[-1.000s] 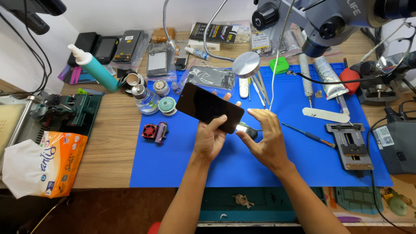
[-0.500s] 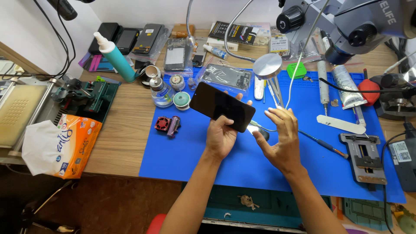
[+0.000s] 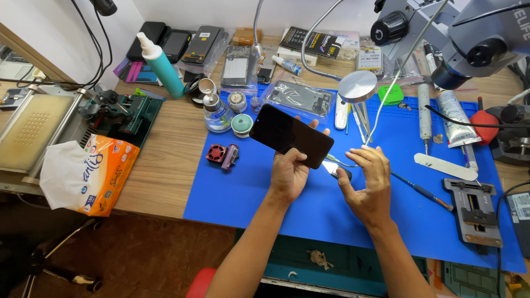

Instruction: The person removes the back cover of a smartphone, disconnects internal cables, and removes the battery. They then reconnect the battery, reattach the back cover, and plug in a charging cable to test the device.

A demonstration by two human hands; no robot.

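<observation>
1. The left hand is grasping a black phone. The fingers wrap around its near right end.
2. The phone is tilted, with its dark screen facing up. It is lifted above the blue mat, near the middle of the wooden surface.
3. The right hand is just to the right of the phone. It pinches a small shiny piece at the phone's near corner, with the other fingers spread out.
4. A thin green wire runs next to that small piece.
5. To the left of the phone sit a small red fan and a round teal pot.
6. A teal bottle stands farther left, near the far side.
7. An orange tissue pack lies at the left edge of the surface.
8. A grey clamp tool rests on the mat, far right.
</observation>
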